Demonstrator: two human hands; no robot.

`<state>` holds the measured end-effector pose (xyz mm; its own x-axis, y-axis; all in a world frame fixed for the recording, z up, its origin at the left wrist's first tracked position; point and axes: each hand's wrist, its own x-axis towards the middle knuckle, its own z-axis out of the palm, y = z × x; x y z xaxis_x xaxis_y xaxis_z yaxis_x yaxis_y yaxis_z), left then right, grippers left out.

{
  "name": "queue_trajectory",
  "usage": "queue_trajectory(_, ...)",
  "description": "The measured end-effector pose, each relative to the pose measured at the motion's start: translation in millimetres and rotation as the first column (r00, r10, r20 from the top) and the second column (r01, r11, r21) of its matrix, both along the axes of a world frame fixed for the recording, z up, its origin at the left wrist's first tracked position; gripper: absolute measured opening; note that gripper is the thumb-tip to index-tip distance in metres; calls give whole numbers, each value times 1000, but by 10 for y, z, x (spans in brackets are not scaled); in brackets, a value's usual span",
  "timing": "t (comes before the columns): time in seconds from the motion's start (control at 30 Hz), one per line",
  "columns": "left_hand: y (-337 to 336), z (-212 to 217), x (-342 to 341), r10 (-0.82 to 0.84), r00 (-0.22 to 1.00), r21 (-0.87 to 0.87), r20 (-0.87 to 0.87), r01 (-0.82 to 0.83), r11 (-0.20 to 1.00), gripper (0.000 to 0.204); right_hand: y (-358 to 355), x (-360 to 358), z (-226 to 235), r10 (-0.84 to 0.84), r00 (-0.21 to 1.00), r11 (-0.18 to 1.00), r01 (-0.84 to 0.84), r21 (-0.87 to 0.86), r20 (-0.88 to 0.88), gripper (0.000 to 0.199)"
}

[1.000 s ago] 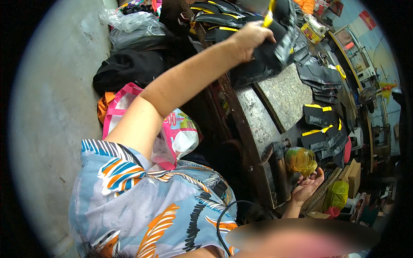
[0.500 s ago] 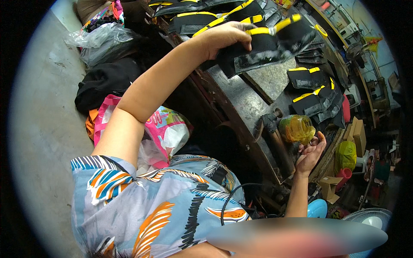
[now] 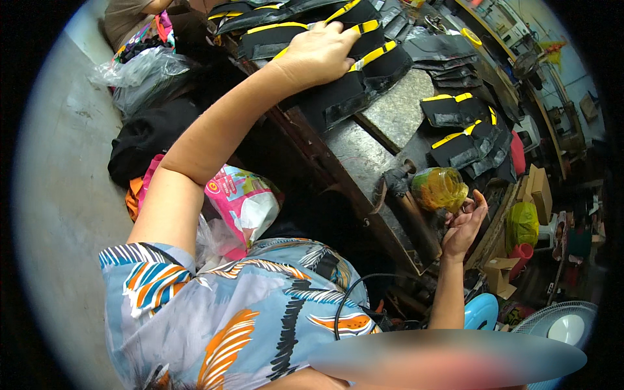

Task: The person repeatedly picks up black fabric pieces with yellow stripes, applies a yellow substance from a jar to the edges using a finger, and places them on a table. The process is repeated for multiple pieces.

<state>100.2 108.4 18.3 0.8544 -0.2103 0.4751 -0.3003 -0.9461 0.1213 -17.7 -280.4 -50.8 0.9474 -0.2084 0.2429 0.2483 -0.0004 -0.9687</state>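
My left hand point(image 3: 318, 55) reaches far forward and lies over a black fabric piece with yellow trim point(image 3: 364, 71), fingers curled on it, atop a heap of similar pieces at the bench's far end. My right hand point(image 3: 465, 224) is palm up at the bench's near right edge, its fingertips curled beside a glue-stained glass jar point(image 3: 439, 188). Whether it holds something small is unclear.
More black and yellow pieces point(image 3: 465, 130) lie on the stone-topped workbench point(image 3: 396, 110). Left of it on the floor are a black bag point(image 3: 146, 140), clear plastic bags point(image 3: 140, 71) and a pink bag point(image 3: 244, 201). Cardboard boxes point(image 3: 536, 188), a yellow-green bag point(image 3: 522, 224) and a fan point(image 3: 559, 328) stand right.
My left hand has brought the black and yellow piece down from a raised position onto the heap. My right hand has stayed by the jar, fingers curling in.
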Motion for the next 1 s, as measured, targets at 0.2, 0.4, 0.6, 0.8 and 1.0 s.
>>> queue_trajectory(0.2, -385, 29, 440, 27, 957, 295, -289, 62, 953, 51, 2, 2, 7, 33, 999, 999, -33, 22, -12, 46)
queue_trajectory(0.4, -137, -90, 784, 74, 905, 364, -418, 92, 927, 56, -8, -18, 34, 83, 996, 995, -83, 46, 12, 45)
queue_trajectory(0.6, -111, 59, 802, 112, 893, 353, -436, 55, 934, 61, -119, 137, 38, 128, 990, 988, -132, -82, -53, 47)
queue_trajectory(0.8, -313, 583, 1172, 47, 872, 461, -486, 210, 862, 44, -203, 310, -29, 128, 992, 992, -127, 21, -22, 50)
queue_trajectory(1.0, -1041, 853, 1857, -204, 878, 169, -433, 302, 938, 28, -220, 281, -38, 94, 995, 995, -95, 19, 16, 50)
